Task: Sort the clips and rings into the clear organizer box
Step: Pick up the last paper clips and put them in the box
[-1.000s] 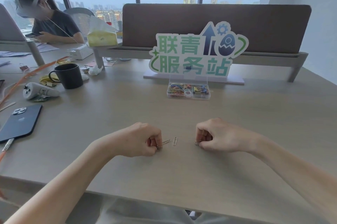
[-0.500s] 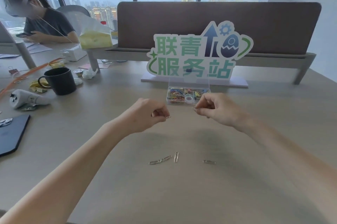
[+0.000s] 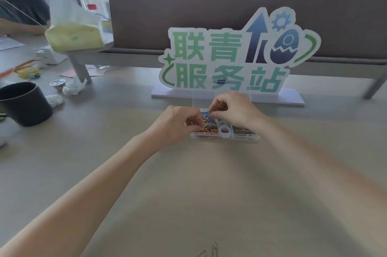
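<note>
Both hands over the organizer box, dropping clips in

Black mug [image 3: 24,103] sits far left. Left hand [image 3: 178,126] and right hand [image 3: 232,110] hover over the clear organizer box [image 3: 240,138], fingertips pinched together, though what they pinch is too small to see. Colored clips [image 3: 208,126] fill its left compartment, rings [image 3: 224,130] the middle; two loose paper clips [image 3: 213,249] lie near the bottom edge.
</note>
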